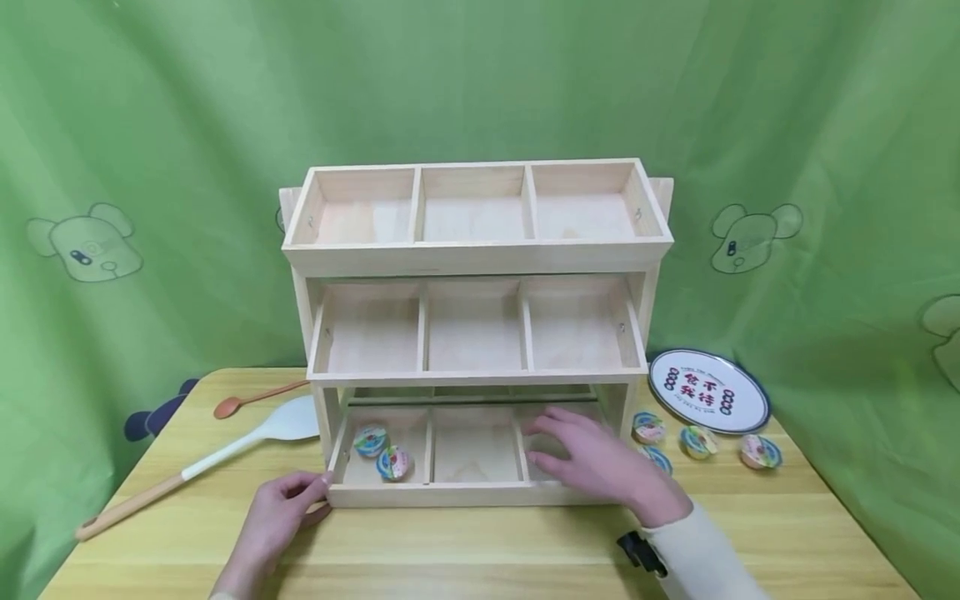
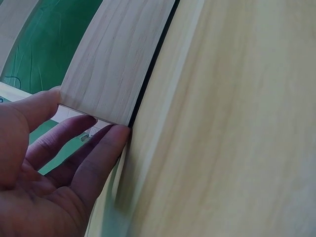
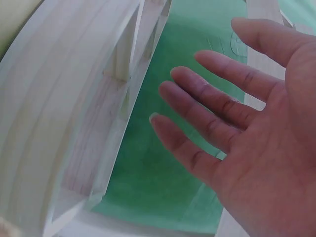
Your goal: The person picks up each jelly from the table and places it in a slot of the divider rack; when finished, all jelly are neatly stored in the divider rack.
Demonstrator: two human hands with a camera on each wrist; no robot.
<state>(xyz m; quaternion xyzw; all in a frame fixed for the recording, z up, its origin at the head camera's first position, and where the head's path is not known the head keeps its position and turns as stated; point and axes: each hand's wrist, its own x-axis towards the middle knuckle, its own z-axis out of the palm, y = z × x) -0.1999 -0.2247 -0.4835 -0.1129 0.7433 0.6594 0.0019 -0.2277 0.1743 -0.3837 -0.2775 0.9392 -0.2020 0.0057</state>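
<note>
A three-tier wooden shelf (image 1: 480, 260) stands on the table, each tier split into three compartments. My left hand (image 1: 281, 517) holds the front left corner of the bottom tray (image 1: 465, 497); in the left wrist view the thumb is at the board's upper edge and a fingertip at its lower edge. My right hand (image 1: 592, 458) is over the bottom tray's right compartment, fingers spread and holding nothing, as the right wrist view shows. Two small jelly cups (image 1: 371, 440) lie in the bottom left compartment. Several more jelly cups (image 1: 699, 442) sit on the table right of the shelf.
A white oval plate (image 1: 686, 379) with a dark rim lies at the back right. Left of the shelf are a white spatula (image 1: 288, 419) with a wooden handle and a small reddish spoon (image 1: 227, 407). A green curtain (image 1: 480, 75) hangs behind the wooden table (image 1: 465, 542).
</note>
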